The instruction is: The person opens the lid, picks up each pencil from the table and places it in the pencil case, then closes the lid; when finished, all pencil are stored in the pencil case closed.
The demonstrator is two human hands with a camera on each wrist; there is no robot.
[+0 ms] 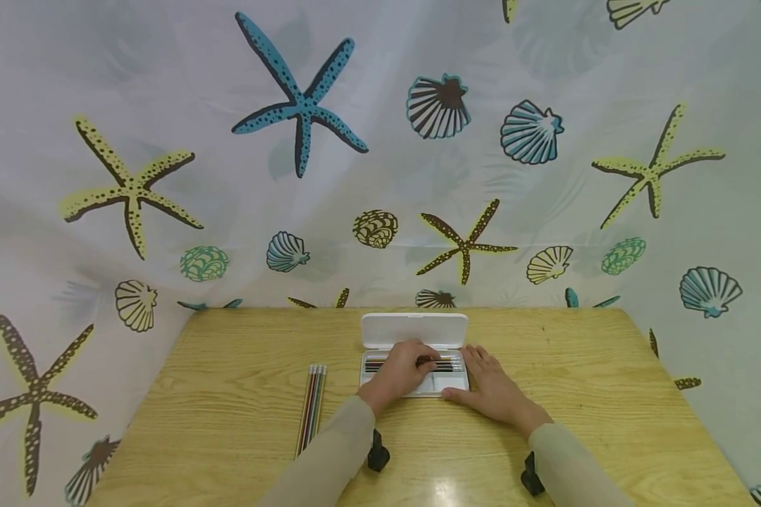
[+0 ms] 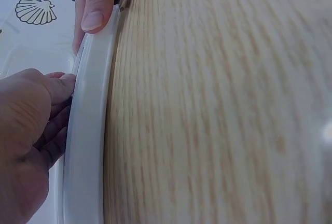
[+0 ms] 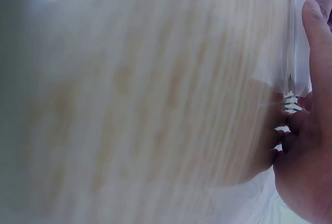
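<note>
A white plastic pencil case (image 1: 450,384) lies on the table, its hinged lid (image 1: 414,331) raised at the back. Several dark and yellow striped pencils (image 1: 447,365) lie lengthwise in its rear compartment. My left hand (image 1: 401,367) reaches over the case from the left, with curled thumb and fingers around the pencils; their exact contact is partly hidden by the case wall in the left wrist view. At the right end, my right hand (image 1: 496,389) rests against the case with straight fingers along its side and the thumb at the front edge.
Left of the case, several pencils (image 1: 311,405) with white eraser ends lie side by side, partly covered by the left sleeve. The wooden table (image 1: 228,394) meets a hanging cloth (image 1: 380,176) printed with starfish and shells. Dark wrist attachments (image 1: 378,452) sit below the forearms.
</note>
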